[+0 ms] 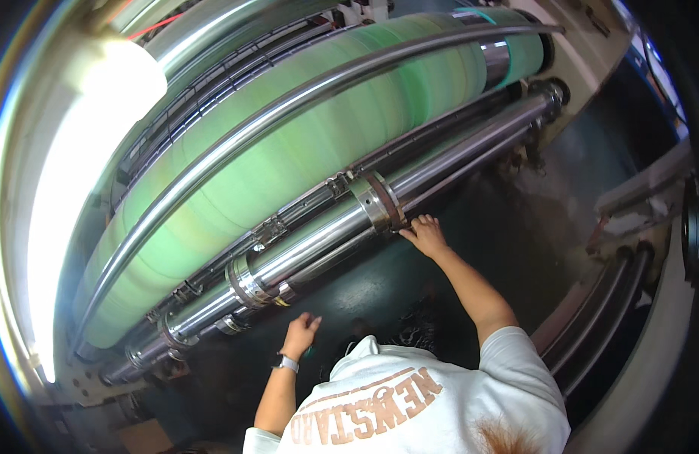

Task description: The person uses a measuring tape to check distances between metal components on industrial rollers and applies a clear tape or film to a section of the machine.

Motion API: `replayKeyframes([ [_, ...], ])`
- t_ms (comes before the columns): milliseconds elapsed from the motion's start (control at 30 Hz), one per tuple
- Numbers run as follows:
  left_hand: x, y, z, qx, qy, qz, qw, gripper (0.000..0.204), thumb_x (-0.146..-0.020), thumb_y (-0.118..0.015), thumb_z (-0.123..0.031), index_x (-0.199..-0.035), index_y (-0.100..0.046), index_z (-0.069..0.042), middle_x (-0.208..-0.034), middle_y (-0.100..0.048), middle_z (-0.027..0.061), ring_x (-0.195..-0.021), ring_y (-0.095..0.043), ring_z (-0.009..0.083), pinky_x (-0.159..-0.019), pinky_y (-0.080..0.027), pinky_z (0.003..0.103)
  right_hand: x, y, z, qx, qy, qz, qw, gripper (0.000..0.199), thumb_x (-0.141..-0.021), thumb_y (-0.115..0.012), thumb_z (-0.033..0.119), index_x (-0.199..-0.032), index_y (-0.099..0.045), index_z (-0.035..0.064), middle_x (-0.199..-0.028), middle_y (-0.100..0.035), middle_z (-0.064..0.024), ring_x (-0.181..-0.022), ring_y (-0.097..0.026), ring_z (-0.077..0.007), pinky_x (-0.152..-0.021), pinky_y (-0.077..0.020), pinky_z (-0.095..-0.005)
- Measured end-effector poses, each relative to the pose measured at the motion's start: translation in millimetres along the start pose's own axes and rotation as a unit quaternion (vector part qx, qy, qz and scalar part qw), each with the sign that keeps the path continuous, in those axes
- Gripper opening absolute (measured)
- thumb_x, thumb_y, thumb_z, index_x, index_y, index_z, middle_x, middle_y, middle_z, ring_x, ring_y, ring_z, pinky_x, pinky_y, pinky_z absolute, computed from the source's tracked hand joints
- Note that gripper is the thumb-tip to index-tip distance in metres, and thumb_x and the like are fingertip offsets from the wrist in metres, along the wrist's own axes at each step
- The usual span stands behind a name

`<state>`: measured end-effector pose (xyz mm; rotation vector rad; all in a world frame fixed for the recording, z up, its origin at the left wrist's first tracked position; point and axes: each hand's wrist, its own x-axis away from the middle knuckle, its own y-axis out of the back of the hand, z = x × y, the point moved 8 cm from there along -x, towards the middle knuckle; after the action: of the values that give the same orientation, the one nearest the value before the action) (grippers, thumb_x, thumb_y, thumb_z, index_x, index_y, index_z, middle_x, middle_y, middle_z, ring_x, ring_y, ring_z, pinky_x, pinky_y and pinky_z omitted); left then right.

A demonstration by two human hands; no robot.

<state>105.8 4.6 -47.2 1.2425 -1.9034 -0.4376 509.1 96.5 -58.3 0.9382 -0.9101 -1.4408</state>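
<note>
My right hand (425, 236) reaches to the lower edge of a metal collar (378, 201) on a long shiny steel shaft (313, 240). Its thumb appears to touch the collar's underside, and the other fingers are apart from the thumb. Lower and to the left, my left hand (300, 337) hangs in front of the shaft, clear of it, with a wristband on the wrist. Those fingers are curled, and a bit of green shows beside the palm; what they hold, if anything, is hidden. A second collar (247, 281) sits on the shaft above this hand.
A large green roll (311, 144) lies behind the shaft, crossed by a curved-looking steel bar (296, 94). A bright lamp (77, 166) glows at left. Dark bars (603, 321) and a grey machine arm (644, 181) stand at right. The dark floor (501, 234) lies below the shaft.
</note>
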Motion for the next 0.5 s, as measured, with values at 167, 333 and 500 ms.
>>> replayKeyframes([
  [167, -40, 45, -177, 0.04, -0.173, -0.087, 0.98, 0.03, -0.081, -0.063, -0.026, -0.093, -0.054, 0.0, -0.058, -0.053, 0.0154, -0.054, -0.055, 0.0271, -0.052, -0.043, 0.037, -7, 79, 21, -0.114, 0.139, -0.017, 0.984, 0.032, -0.078, -0.062, 0.034, -0.074, -0.051, 0.0036, -0.082, -0.05, -0.0138, -0.086, -0.048, -0.0323, -0.074, -0.0364, -0.0416],
  [333, -103, 64, -279, -0.143, -0.195, -0.105, 0.965, 0.079, -0.069, -0.07, -0.039, -0.127, -0.034, 0.0, -0.092, -0.06, 0.0219, -0.084, -0.059, 0.0376, -0.07, -0.048, 0.043, -77, 169, 96, -0.17, 0.22, -0.136, 0.951, 0.016, -0.083, -0.053, 0.015, -0.081, -0.047, 0.0, -0.085, -0.051, -0.017, -0.085, -0.049, -0.0372, -0.073, -0.0395, -0.044],
  [500, -143, 48, -316, -0.228, -0.181, 0.006, 0.957, 0.076, -0.056, -0.077, -0.048, -0.103, -0.048, 0.004, -0.09, -0.06, 0.0253, -0.09, -0.057, 0.04, -0.075, -0.045, 0.044, -138, 107, 116, -0.224, 0.178, 0.002, 0.958, 0.025, -0.09, -0.046, 0.024, -0.098, -0.05, 0.0009, -0.09, -0.057, -0.0199, -0.088, -0.054, -0.0393, -0.075, -0.0428, -0.0442],
])
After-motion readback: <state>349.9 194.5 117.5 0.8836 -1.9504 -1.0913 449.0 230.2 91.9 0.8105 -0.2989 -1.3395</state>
